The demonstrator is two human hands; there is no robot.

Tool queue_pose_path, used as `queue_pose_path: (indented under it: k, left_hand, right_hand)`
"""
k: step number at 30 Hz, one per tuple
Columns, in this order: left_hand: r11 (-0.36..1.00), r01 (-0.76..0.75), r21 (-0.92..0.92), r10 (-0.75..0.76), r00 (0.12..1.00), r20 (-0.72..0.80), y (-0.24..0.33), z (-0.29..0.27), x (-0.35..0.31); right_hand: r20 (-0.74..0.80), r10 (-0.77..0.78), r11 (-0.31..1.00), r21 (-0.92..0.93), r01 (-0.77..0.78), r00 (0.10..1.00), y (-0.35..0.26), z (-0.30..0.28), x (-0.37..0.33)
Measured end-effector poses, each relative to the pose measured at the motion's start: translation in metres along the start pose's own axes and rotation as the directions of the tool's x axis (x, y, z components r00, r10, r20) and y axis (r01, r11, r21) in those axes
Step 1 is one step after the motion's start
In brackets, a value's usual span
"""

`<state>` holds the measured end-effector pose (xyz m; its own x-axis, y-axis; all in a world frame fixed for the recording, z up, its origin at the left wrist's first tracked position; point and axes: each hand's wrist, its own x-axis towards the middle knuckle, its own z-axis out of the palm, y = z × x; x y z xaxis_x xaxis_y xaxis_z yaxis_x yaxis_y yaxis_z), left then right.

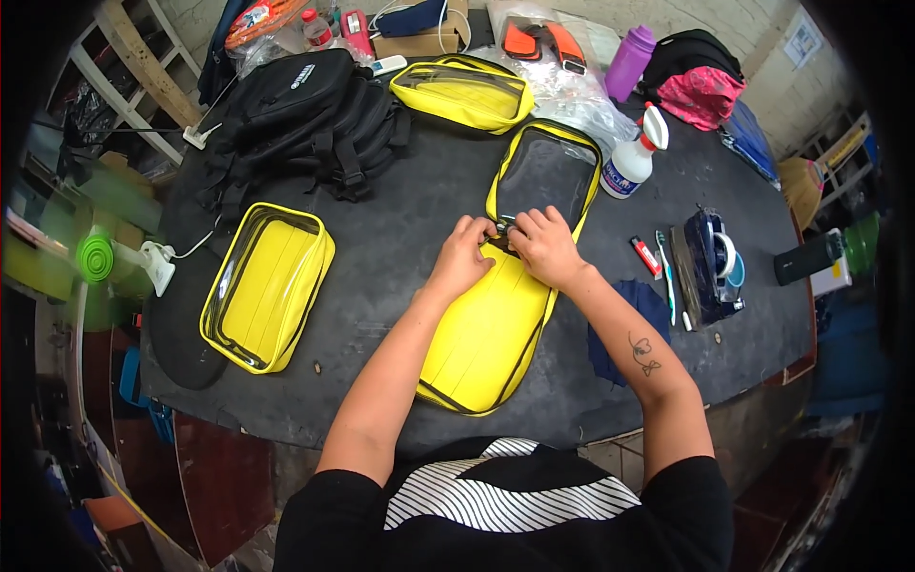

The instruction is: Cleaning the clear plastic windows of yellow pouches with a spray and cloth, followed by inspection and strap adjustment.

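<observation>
A yellow pouch (pixel 491 329) with black trim lies unfolded in front of me, its clear-windowed lid (pixel 548 176) laid back on the far side. At the fold between lid and body, both hands work close together. My left hand (pixel 464 253) pinches the dark trim there, thumb and fingers pressed together. Beside it my right hand (pixel 545 246) curls its fingers on the same trim. What exactly lies between the fingertips is too small to make out. To the left stands a second yellow pouch (pixel 267 286) with a clear top; a third yellow pouch (pixel 464 95) lies farther back.
A black backpack (pixel 310 124) fills the back left. On the right are a white spray bottle (pixel 633 157), a toothbrush (pixel 665 276), a small red packet (pixel 645 255), a dark toiletry case (pixel 705 262) and navy cloth (pixel 610 334). A purple bottle (pixel 630 65) stands behind.
</observation>
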<state>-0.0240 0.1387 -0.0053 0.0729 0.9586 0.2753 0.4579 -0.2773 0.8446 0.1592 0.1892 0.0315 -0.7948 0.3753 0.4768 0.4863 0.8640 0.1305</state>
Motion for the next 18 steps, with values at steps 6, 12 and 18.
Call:
queue_pose_path:
  k: [6,12,18]
  left_hand:
    - [0.996,0.080,0.027,-0.078,0.995,-0.067,0.015,0.002,-0.004]
    - [0.782,-0.180,0.596,0.348,0.920,-0.178,-0.001,0.034,-0.015]
    - [0.741,-0.091,0.666,0.338,0.906,-0.253,-0.004,0.042,-0.012]
  right_hand:
    - [-0.033,0.231,0.973,0.028,-0.230,0.972,-0.010,-0.028,-0.005]
    - [-0.049,0.341,0.940,0.048,-0.339,0.939,-0.027,-0.027,-0.030]
    - [-0.097,0.353,0.935,0.077,-0.347,0.931,-0.031,-0.021,-0.027]
